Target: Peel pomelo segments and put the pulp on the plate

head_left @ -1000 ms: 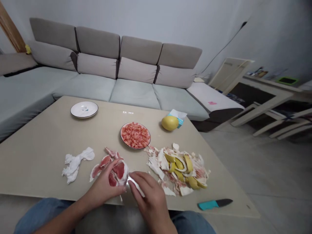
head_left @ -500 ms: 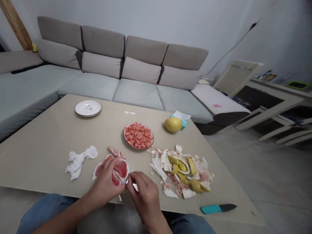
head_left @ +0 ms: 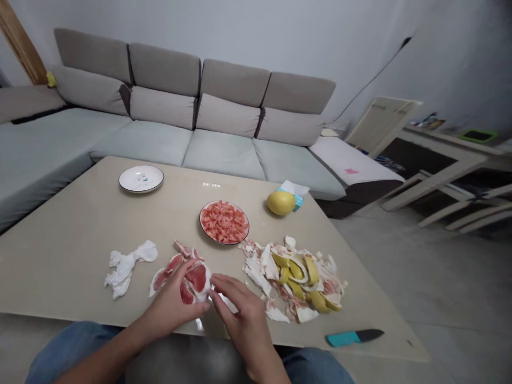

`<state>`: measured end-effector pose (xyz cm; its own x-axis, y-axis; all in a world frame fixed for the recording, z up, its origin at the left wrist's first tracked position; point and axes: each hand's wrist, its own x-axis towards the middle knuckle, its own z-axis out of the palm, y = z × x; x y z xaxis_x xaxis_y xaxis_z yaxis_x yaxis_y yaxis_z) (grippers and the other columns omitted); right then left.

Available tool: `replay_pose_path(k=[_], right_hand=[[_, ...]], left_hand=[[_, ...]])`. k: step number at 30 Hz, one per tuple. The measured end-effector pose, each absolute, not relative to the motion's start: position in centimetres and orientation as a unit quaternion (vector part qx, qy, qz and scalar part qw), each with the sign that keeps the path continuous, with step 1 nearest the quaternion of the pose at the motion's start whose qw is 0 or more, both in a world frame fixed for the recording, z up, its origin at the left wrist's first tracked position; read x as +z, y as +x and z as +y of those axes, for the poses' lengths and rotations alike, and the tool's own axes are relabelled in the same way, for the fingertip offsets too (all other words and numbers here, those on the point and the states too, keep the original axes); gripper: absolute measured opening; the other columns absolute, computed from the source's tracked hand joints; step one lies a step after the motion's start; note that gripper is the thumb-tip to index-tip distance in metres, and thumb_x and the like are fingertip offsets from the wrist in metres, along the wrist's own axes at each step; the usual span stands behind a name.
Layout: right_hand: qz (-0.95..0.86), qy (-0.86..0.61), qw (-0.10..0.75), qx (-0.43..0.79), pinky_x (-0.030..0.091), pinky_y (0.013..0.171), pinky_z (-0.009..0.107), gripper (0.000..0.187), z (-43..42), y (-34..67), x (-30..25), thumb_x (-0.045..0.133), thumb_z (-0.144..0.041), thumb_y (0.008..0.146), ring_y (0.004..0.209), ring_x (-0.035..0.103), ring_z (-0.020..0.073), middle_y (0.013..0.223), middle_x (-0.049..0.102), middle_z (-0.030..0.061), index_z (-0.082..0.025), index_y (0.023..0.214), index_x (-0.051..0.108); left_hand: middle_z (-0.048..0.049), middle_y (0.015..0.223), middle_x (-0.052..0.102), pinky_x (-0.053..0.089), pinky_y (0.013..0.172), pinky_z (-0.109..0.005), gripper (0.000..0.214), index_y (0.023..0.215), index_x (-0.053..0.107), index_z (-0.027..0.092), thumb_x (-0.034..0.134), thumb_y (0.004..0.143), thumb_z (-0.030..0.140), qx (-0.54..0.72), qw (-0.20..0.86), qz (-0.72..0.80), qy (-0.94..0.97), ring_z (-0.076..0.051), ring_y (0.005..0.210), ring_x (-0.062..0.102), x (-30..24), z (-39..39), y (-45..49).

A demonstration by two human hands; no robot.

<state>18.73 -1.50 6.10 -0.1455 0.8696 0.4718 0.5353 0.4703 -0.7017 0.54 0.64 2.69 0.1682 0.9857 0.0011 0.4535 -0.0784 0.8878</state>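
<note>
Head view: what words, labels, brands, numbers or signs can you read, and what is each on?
No text can be read.
White plate: small marks in the middle, too small to make out.
Blue packet: partly behind the yellow fruit, no lettering legible.
Knife: no legible marking.
Pink patch on the sofa: too small to read.

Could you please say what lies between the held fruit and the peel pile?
In the head view, the right hand, close against the held fruit, and some tabletop.

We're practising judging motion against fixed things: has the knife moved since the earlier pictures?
No. The knife lies in the same place against the table edge and peels; only the view shifted slightly.
</note>
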Motion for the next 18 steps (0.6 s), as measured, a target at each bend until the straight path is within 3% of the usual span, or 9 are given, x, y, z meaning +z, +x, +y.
replay_pose_path(k=[3, 7, 10, 14, 18], right_hand=[[-0.764, -0.481, 0.422, 0.081, 0.061, 0.08, 0.032, 0.023, -2.1, 18.2, 5.2, 0.055, -0.013, 0.091, 0.09, 0.073, 0.0218, 0.1, 0.076, 0.01, -0.02, 0.105, 0.071], [-0.802, -0.476, 0.357, -0.056, 0.062, 0.068, 0.035, 0.025, -2.4, 17.5, 4.0, 0.049, -0.009, 0.091, 0.081, 0.075, 0.027, 0.096, 0.076, 0.017, -0.011, 0.103, 0.071], [-0.805, -0.481, 0.336, -0.091, 0.06, 0.058, 0.035, 0.026, -2.1, 17.0, 3.9, 0.045, -0.005, 0.089, 0.07, 0.073, 0.027, 0.086, 0.076, 0.0168, -0.009, 0.095, 0.07], [-0.764, -0.514, 0.383, 0.07, 0.056, 0.057, 0.028, 0.019, -1.4, 17.3, 4.8, 0.05, -0.011, 0.087, 0.062, 0.068, 0.0192, 0.071, 0.071, 0.0069, -0.017, 0.08, 0.067], [-0.676, -0.534, 0.438, 0.256, 0.056, 0.059, 0.023, 0.016, -1.2, 18.4, 6.0, 0.055, -0.016, 0.087, 0.064, 0.068, 0.0155, 0.073, 0.072, 0.0034, -0.019, 0.08, 0.069]], left_hand=[[-0.0114, 0.143, 0.052, 0.035, 0.112, -0.046, 0.075, 0.134, 0.049, 0.022, 0.074, 0.063, 0.021, 0.337, 0.357, 0.553, 0.673, -0.033, 0.138, 0.039, 2.4, 0.6, 0.6], [-0.0122, 0.143, 0.05, 0.033, 0.112, -0.048, 0.074, 0.134, 0.049, 0.023, 0.071, 0.064, 0.019, 0.336, 0.302, 0.559, 0.695, -0.033, 0.138, 0.038, 1.8, 0.5, 0.6], [-0.0144, 0.143, 0.049, 0.033, 0.112, -0.049, 0.074, 0.135, 0.047, 0.02, 0.069, 0.064, 0.017, 0.337, 0.286, 0.564, 0.697, -0.034, 0.138, 0.038, 1.4, 0.5, 0.7], [-0.0129, 0.14, 0.052, 0.033, 0.112, -0.049, 0.073, 0.132, 0.048, 0.022, 0.071, 0.063, 0.017, 0.345, 0.3, 0.555, 0.695, -0.034, 0.137, 0.04, 1.7, 0.7, 0.8], [-0.0122, 0.14, 0.054, 0.039, 0.108, -0.045, 0.072, 0.132, 0.05, 0.023, 0.074, 0.064, 0.022, 0.336, 0.382, 0.545, 0.667, -0.033, 0.133, 0.046, 2.6, 0.8, 0.4]])
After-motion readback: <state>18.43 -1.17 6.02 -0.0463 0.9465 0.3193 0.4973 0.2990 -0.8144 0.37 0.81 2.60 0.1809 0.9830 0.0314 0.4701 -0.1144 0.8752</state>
